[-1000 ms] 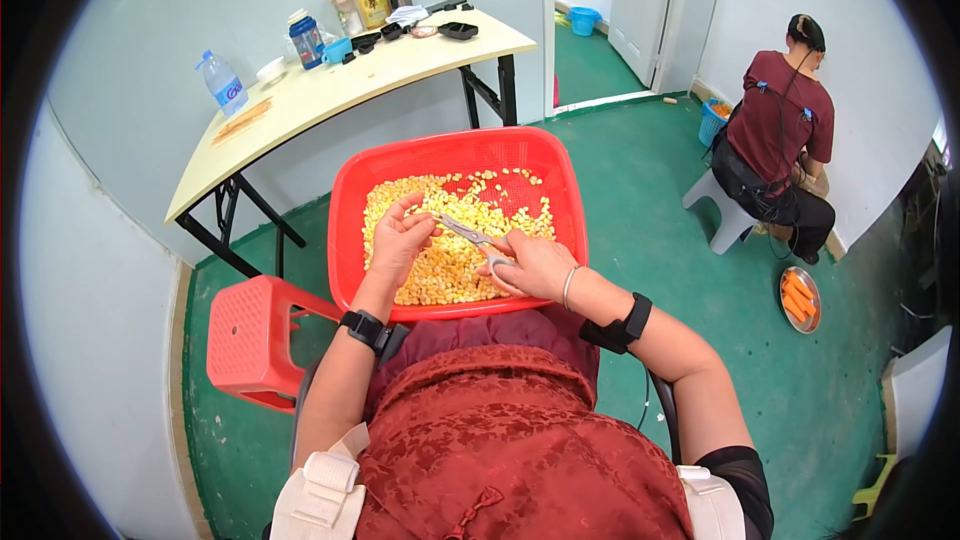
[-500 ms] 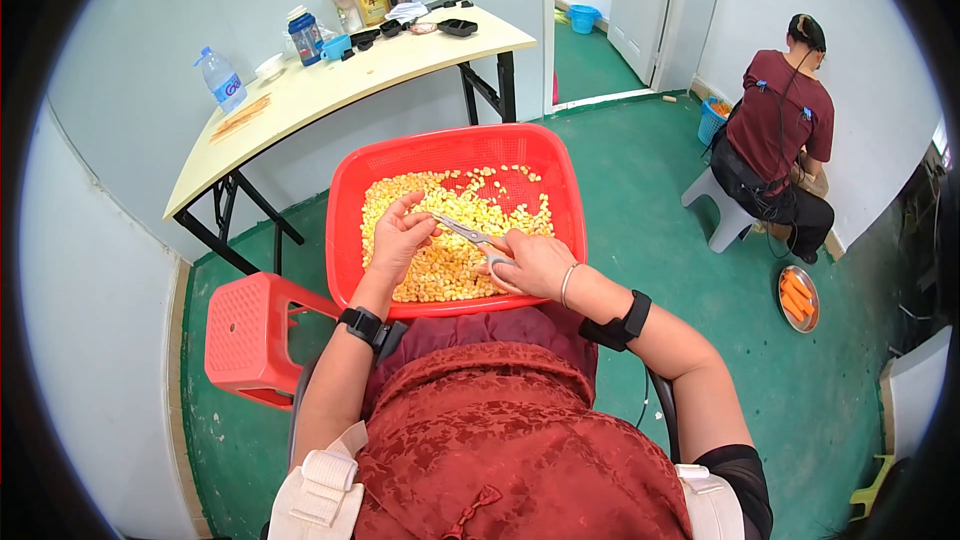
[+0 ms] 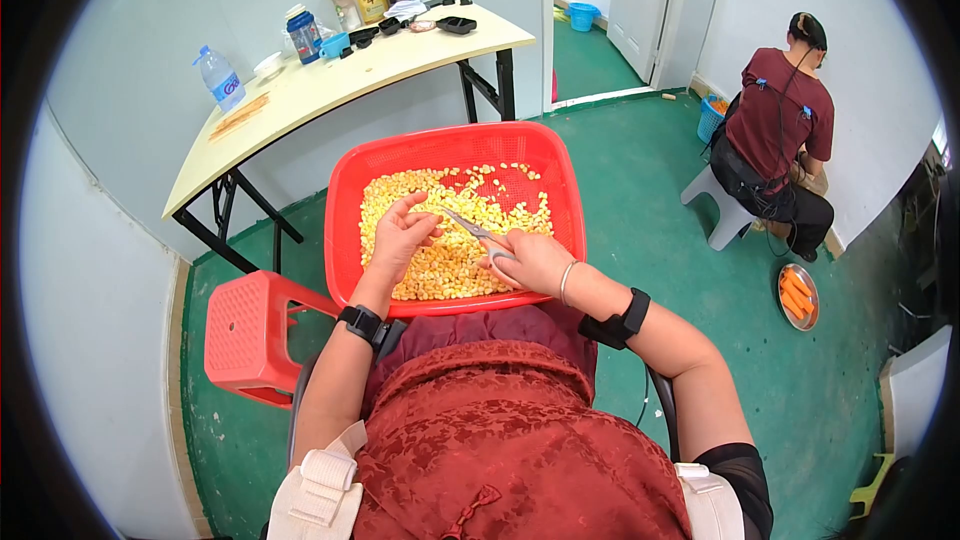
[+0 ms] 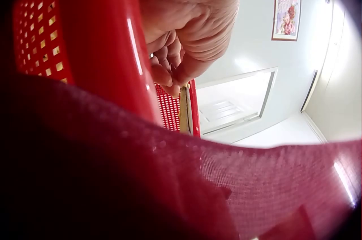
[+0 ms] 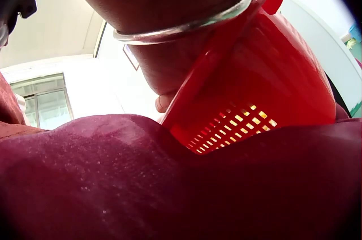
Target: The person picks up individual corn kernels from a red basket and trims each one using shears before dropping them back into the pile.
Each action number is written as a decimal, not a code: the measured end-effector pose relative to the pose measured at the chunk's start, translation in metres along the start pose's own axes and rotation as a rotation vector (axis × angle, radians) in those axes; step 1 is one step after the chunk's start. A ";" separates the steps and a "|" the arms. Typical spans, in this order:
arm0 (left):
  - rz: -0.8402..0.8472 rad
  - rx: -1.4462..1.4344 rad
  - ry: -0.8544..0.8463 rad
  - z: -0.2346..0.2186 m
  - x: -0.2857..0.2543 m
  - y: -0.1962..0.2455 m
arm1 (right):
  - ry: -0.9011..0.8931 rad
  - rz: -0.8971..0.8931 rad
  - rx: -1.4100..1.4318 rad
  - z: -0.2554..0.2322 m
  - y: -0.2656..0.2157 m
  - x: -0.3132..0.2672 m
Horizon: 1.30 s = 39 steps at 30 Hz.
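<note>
In the head view, a red plastic basket rests at the person's lap, holding many yellow corn kernels. My right hand grips grey-handled scissors, whose metal blades point left across the basket. Above the kernels, my left hand brings thumb and fingertips together in a pinch, just left of the scissor tips. A corn kernel seems to be between them, mostly hidden by the fingers. The left wrist view shows the same curled fingers beyond the basket rim. In the right wrist view the scissors are hidden.
A pale table with bottles, a cup and black trays stands beyond the basket. A red stool is at the left. To the right, another person sits near a metal bowl of orange pieces on the green floor.
The scissor tips have drawn slightly right, away from my left fingertips, and the blades look closer together. My left hand keeps nearly the same place and pinch.
</note>
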<state>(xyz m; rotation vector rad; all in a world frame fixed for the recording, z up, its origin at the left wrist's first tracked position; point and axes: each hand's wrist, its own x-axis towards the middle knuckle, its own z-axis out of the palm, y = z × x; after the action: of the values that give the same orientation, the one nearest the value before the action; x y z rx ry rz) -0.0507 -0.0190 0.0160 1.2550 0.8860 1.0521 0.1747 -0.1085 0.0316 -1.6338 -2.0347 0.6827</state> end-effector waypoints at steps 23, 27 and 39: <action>0.293 1.037 -0.181 0.004 0.005 -0.024 | 0.000 0.059 0.156 -0.002 0.004 0.003; 0.324 1.002 -0.150 0.005 0.005 -0.026 | 0.048 0.046 0.179 0.006 0.011 0.006; -0.126 -0.144 0.099 -0.002 0.008 -0.007 | 0.014 0.084 0.030 -0.003 0.000 0.001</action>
<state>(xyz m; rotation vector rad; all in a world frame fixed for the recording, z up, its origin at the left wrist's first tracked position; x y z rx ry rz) -0.0496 -0.0108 0.0087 1.0215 0.9356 1.0652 0.1759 -0.1076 0.0338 -1.7104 -1.9455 0.7252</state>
